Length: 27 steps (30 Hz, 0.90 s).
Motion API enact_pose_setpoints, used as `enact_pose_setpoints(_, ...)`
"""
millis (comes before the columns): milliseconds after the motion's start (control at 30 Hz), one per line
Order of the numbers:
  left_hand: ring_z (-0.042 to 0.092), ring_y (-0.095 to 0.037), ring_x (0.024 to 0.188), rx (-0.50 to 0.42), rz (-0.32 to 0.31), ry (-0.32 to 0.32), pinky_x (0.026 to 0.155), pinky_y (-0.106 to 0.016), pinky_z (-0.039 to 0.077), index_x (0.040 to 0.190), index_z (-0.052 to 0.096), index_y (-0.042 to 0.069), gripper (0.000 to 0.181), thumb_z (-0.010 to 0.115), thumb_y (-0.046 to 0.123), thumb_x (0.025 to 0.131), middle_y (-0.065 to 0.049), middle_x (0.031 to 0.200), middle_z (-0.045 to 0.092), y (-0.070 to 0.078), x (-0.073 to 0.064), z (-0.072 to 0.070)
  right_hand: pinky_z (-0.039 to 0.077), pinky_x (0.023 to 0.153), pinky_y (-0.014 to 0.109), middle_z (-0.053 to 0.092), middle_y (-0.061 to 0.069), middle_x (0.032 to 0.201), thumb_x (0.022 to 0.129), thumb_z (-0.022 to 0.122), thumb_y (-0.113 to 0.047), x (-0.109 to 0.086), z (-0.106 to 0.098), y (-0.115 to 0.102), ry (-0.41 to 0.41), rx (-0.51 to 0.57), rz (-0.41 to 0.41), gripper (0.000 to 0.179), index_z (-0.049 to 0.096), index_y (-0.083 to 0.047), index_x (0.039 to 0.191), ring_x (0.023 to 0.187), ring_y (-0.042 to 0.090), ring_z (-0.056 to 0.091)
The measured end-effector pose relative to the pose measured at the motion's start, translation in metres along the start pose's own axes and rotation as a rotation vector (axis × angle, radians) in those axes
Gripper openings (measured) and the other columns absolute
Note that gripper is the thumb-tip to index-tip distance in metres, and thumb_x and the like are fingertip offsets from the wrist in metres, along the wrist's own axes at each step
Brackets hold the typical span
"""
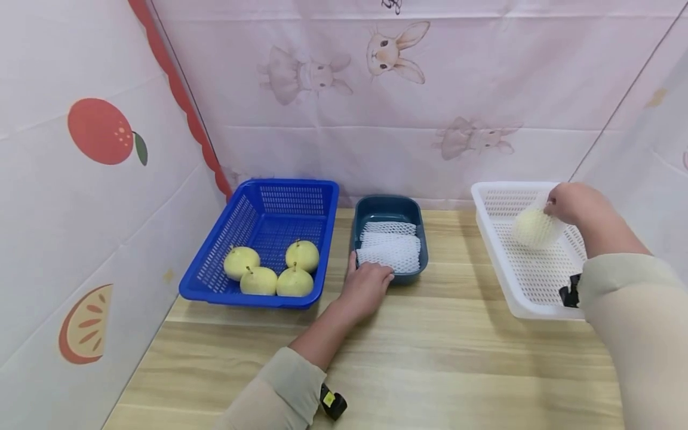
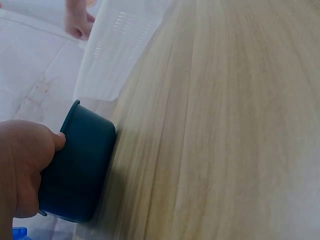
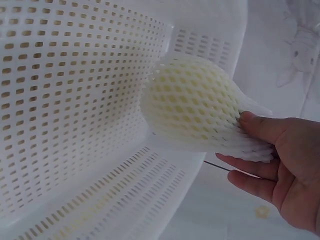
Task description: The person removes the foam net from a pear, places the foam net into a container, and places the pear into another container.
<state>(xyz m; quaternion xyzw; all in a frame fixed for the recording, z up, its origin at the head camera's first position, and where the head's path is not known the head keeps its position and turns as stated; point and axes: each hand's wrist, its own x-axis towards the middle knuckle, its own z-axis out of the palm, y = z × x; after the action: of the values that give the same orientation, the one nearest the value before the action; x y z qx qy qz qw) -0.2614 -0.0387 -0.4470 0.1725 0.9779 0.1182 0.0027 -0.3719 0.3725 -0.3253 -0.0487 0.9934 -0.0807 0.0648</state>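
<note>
A pear in a white foam net (image 3: 192,107) hangs inside the white basket (image 1: 497,269), its pale yellow-green skin showing through the mesh. My right hand (image 1: 577,206) pinches the loose end of that net between thumb and fingers, as the right wrist view shows. At the middle of the table, my left hand (image 1: 368,289) holds the near rim of a dark green plastic box (image 2: 77,165). White foam nets (image 1: 395,251) lie flat inside this box.
Several bare pears (image 1: 294,280) sit at the near end of a blue basket (image 1: 285,301) on the left. The wooden table (image 1: 457,358) meets printed cloth walls (image 1: 333,149) at the back and left side.
</note>
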Motion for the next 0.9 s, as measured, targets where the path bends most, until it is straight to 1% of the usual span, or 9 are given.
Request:
enact_pose_setpoints(100,0.059,-0.019,0.12,-0.022,0.01,0.006,0.12,-0.061,0.007,0.125,0.067,0.024,0.029,0.051,0.033,0.103,0.005,0.123,0.068,-0.001,-0.001,0.001,0.048,0.075,0.059,0.064,0.032,0.095,0.095,0.058,-0.009,-0.008,-0.014,-0.004,0.057,-0.023,-0.057,0.029,0.06,0.016,0.109,0.084,0.042,0.061)
enact_pose_setpoints(233,0.055,-0.019,0.126,-0.066,0.057,0.025,0.12,-0.06,0.006,0.129,0.064,0.02,0.033,0.052,0.035,0.102,0.002,0.128,0.065,-0.007,-0.004,0.0,0.048,0.076,0.059,0.065,0.032,0.097,0.097,0.056,-0.012,-0.025,-0.033,-0.014,0.144,-0.058,-0.147,0.028,0.063,0.013,0.107,0.085,0.044,0.062)
enact_pose_setpoints(333,0.054,-0.017,0.128,-0.144,0.074,0.055,0.121,-0.059,0.007,0.13,0.063,0.018,0.035,0.053,0.035,0.101,0.001,0.129,0.064,-0.012,-0.006,-0.002,0.047,0.077,0.061,0.068,0.03,0.096,0.097,0.059,-0.014,-0.041,-0.042,-0.031,0.225,-0.088,-0.229,0.025,0.066,0.009,0.104,0.086,0.046,0.064)
enact_pose_setpoints(433,0.054,-0.016,0.127,-0.22,0.075,0.083,0.121,-0.058,0.007,0.129,0.063,0.017,0.034,0.055,0.035,0.101,0.002,0.129,0.064,-0.014,-0.009,-0.006,0.049,0.078,0.061,0.071,0.024,0.094,0.095,0.064,-0.015,-0.06,-0.042,-0.054,0.292,-0.096,-0.33,0.02,0.07,0.003,0.102,0.086,0.045,0.066)
enact_pose_setpoints(533,0.054,-0.016,0.128,-0.264,0.086,0.104,0.121,-0.057,0.007,0.129,0.063,0.016,0.034,0.055,0.034,0.101,0.001,0.129,0.064,-0.015,-0.011,-0.01,0.052,0.078,0.057,0.074,0.016,0.091,0.091,0.069,-0.014,-0.078,-0.034,-0.079,0.325,-0.079,-0.459,0.014,0.073,-0.003,0.098,0.082,0.038,0.069)
enact_pose_setpoints(667,0.054,-0.016,0.129,-0.319,0.106,0.122,0.122,-0.056,0.008,0.13,0.063,0.015,0.035,0.056,0.033,0.101,0.001,0.13,0.064,-0.016,-0.018,-0.017,0.056,0.077,0.05,0.075,0.008,0.089,0.089,0.072,-0.014,-0.097,-0.014,-0.113,0.291,-0.045,-0.596,0.011,0.074,-0.006,0.096,0.079,0.028,0.071)
enact_pose_setpoints(700,0.054,-0.017,0.129,-0.336,0.11,0.123,0.122,-0.055,0.009,0.13,0.063,0.014,0.035,0.056,0.033,0.101,0.001,0.13,0.064,-0.016,-0.021,-0.019,0.056,0.077,0.049,0.075,0.006,0.088,0.089,0.072,-0.014,-0.1,-0.008,-0.12,0.276,-0.042,-0.619,0.01,0.074,-0.007,0.095,0.079,0.026,0.071)
enact_pose_setpoints(800,0.054,-0.016,0.129,-0.38,0.121,0.119,0.122,-0.053,0.011,0.13,0.062,0.013,0.036,0.056,0.032,0.101,0.0,0.13,0.064,-0.016,-0.029,-0.023,0.057,0.076,0.045,0.075,0.002,0.088,0.089,0.071,-0.015,-0.11,0.01,-0.139,0.22,-0.018,-0.642,0.008,0.074,-0.009,0.095,0.079,0.022,0.071)
enact_pose_setpoints(900,0.054,-0.016,0.129,-0.425,0.129,0.114,0.123,-0.049,0.014,0.13,0.062,0.013,0.035,0.056,0.031,0.101,0.0,0.13,0.064,-0.014,-0.037,-0.026,0.058,0.077,0.043,0.074,0.001,0.09,0.09,0.07,-0.014,-0.114,0.03,-0.155,0.184,0.004,-0.668,0.007,0.074,-0.011,0.094,0.082,0.02,0.071)
